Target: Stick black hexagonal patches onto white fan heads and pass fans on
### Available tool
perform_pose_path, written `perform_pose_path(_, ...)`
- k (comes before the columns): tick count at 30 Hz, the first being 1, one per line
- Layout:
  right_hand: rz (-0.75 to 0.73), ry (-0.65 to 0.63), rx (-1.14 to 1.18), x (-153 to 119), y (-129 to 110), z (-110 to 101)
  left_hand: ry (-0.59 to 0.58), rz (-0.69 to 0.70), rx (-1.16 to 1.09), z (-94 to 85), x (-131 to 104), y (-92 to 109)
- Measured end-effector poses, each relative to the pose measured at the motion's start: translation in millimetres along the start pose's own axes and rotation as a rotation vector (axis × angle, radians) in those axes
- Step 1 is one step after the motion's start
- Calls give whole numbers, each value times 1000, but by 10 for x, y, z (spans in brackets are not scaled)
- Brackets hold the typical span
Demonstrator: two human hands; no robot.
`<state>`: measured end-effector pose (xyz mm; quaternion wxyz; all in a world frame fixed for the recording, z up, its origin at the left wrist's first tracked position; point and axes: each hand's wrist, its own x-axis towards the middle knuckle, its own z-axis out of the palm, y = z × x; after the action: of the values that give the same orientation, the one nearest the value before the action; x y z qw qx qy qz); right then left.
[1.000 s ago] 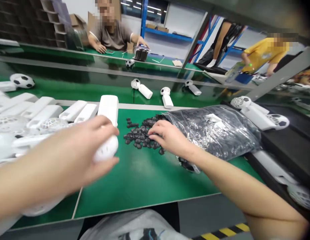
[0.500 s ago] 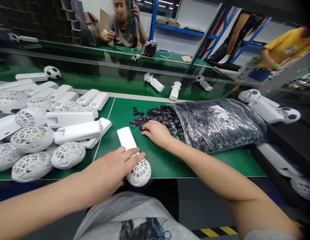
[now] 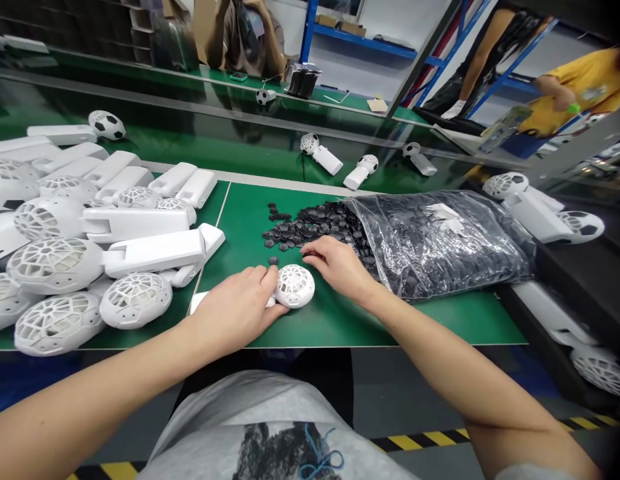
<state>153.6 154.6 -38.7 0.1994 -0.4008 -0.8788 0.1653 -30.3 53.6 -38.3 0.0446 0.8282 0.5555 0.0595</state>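
Note:
My left hand (image 3: pixel 240 300) is wrapped over the handle of a white fan (image 3: pixel 295 286), whose round grille head points right. Beside the grille, my right hand (image 3: pixel 335 267) is closed in a pinch; a small dark piece shows partly at its fingertips. Small black pieces (image 3: pixel 320 225) lie heaped just beyond both hands, spilling from a clear plastic bag (image 3: pixel 450 247). One loose black piece (image 3: pixel 273 261) sits near my left fingertips.
Many white fans (image 3: pixel 155 250) are piled on the green table (image 3: pixel 240 220) at left. Several fans with football-patterned heads lie on the strip behind (image 3: pixel 190 150). More fans (image 3: pixel 540 213) rest at the right. People are across the table.
The fan under my left hand has turned so its head points right, and moved away from the table edge. My right hand has drawn back from the heap, its fingers now pinched.

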Motion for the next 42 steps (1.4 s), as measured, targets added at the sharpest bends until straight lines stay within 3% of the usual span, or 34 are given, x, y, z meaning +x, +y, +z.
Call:
perform_pose_path(3,-2,122,177,-240,-62,-114,-40,-60,-26,-41,11,23)
perform_pose_path(6,7,127,321,-478,-204,-153,-62,-103,-38,-39,17,47)
perform_pose_path(11,-150,131,357,-681,-419,5,-44,-38,-171,1,15,42)
perform_pose_path(15,-201,169,318,-692,-439,163,-26,-42,-239,5,17,9)
perform_pose_path(23,-68,251,384,-689,-413,250,3,-49,-340,-14,43,-14)
perform_pose_path(32,84,109,596,-655,-344,240,28,-101,-543,-22,59,-2)
perform_pose_path(42,73,106,596,-645,-338,280,11,-133,-576,8,56,-24)
